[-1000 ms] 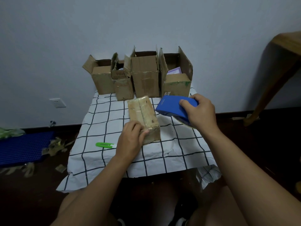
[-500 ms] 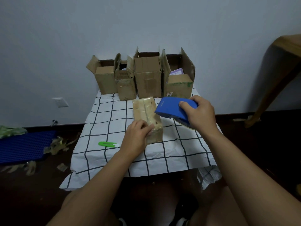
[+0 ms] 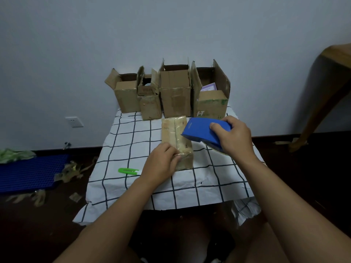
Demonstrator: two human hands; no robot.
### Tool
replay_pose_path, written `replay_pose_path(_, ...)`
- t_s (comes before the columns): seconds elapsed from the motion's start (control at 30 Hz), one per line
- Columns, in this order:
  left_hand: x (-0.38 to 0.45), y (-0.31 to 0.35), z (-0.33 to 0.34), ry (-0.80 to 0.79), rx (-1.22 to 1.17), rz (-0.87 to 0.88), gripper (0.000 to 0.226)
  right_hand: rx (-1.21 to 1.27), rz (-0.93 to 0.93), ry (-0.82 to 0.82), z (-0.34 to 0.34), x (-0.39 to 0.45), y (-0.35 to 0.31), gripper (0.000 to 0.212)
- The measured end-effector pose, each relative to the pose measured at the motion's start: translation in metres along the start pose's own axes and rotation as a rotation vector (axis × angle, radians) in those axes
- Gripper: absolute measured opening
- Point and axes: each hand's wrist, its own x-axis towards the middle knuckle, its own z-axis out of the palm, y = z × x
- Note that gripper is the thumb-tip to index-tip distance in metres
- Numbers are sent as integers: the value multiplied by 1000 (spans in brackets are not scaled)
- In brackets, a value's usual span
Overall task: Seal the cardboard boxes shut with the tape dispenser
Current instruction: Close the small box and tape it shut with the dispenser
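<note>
Table [image 3: 121, 188] with the checked cloth holds everything. 4 open cardboard boxes stand in a row at its far edge against the wall, flaps up: the left box [image 3: 126, 95], the small box [image 3: 150, 107], the tall box [image 3: 175, 95], the right box [image 3: 211, 105]. None of the 4 looks sealed, and something pale shows inside the right one.

The closed box [image 3: 171, 133] lies on its side mid-table, just in front of that row. It looks already wrapped in tape, glossy along the top and near end. Can't tell whether the strip is cut or fully pressed down.

Left hand [image 3: 161, 164] rests on the near left corner of the closed box, fingers curled over the edge, holding it steady.

Right hand [image 3: 235, 137] grips the blue tape dispenser [image 3: 201, 131], fingers wrapped round its body, with the nose over the box's right side. Whether it touches the box isn't clear.

A green cutter [image 3: 128, 170] lies on the cloth left of the left hand, untouched.

Judgement: 1 box about finished, 4 left. Early in the job.
</note>
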Motion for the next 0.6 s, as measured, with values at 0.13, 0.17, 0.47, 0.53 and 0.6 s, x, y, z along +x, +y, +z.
replay_pose_path(0.13, 3, -7, 0, -39, 102, -16, 49, 10, -3, 2, 0, 2, 1, 22)
replay_pose_path(0.17, 4, -8, 1, -53, 113, -24, 52, 11, -2, -3, 0, 2, 0, 22)
replay_pose_path(0.47, -20, 2, 18, 133, -26, -125, 42, 497, 366, -7, 39, 3, -16, 31)
replay_pose_path(0.53, -25, 2, 22, 173, -37, -111, 34, 553, 401, -38, 61, 0, -22, 31)
replay_pose_path(0.6, -28, -1, 25, 174, -68, -127, 27, 543, 384, -75, 82, -4, -25, 31)
